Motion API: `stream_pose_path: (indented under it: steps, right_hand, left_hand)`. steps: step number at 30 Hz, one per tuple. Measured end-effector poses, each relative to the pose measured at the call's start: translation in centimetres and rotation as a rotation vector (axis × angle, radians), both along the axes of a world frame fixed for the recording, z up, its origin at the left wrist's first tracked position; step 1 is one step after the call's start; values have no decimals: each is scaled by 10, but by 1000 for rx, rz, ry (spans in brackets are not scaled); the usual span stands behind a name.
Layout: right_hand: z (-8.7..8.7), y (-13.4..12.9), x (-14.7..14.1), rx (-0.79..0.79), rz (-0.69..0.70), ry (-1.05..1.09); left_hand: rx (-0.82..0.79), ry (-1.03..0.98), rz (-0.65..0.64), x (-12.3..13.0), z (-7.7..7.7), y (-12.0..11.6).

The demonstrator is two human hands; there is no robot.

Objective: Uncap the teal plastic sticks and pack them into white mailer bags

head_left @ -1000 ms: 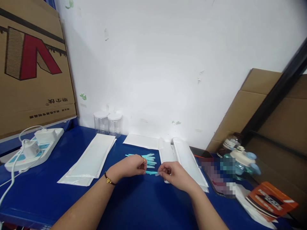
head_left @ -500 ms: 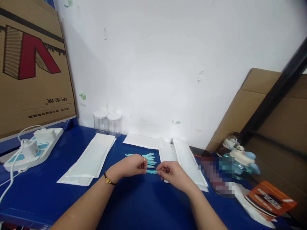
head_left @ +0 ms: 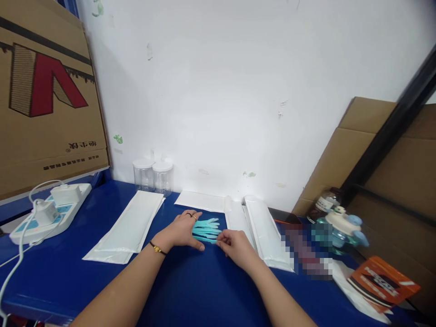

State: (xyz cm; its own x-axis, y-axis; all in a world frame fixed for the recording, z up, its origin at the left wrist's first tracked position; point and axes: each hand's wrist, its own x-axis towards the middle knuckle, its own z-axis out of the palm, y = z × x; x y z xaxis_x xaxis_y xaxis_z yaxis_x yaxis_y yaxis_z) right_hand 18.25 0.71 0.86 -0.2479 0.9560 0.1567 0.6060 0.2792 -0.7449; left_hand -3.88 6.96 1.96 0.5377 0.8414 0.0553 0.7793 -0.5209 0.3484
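Note:
Several thin turquoise strips lie side by side on the blue table, between my two hands. My left hand rests over their left ends with its thumb spread away from the fingers. At the right ends, my right hand pinches the tip of the nearest strip between thumb and fingertips. White flat packets lie beyond my right hand, and another white packet lies behind the strips.
More white packets lie to the left, near two clear jars with white lids. A power strip with cables is at far left. At right are a teal glass pot, a dark bottle and an orange pouch.
My left hand has let go of the strip's left end, opened and moved slightly left and up. The strip now lies beside the others, its right end still in my right hand.

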Motion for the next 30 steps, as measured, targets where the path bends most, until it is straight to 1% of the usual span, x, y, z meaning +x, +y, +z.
stream_pose_path:
  steps: [3,6,8,11,14,17,21,23,25,27,28,30]
  right_hand:
    - [2,4,-2,207,-56,-72]
    - [12,4,7,312,-138,-41]
    - [18,4,16,349,-206,-13]
    - [24,3,25,391,-275,11]
    - [26,2,29,411,-283,22]
    - [27,2,29,404,-283,42]
    - [25,3,27,345,-286,119]
    - [22,4,26,311,-273,194]
    - [22,5,25,310,-255,291]
    - [28,5,26,334,-236,390]
    - [35,5,27,347,-224,428]
    - [54,4,26,375,-191,455]
  left_hand:
    - [20,60,-25,4,-3,-2]
    - [103,126,-16,15,5,-8]
    - [139,195,0,24,12,-10]
    - [87,321,7,41,19,-8]
    - [40,384,6,56,18,-2]
    - [57,360,7,59,12,1]
    - [127,279,20,50,3,-4]
    - [154,244,46,47,1,-9]
    - [148,185,79,47,2,-15]
    - [108,14,65,52,5,-21]
    - [87,-116,41,57,6,-24]
    - [61,-394,-12,69,9,-30]
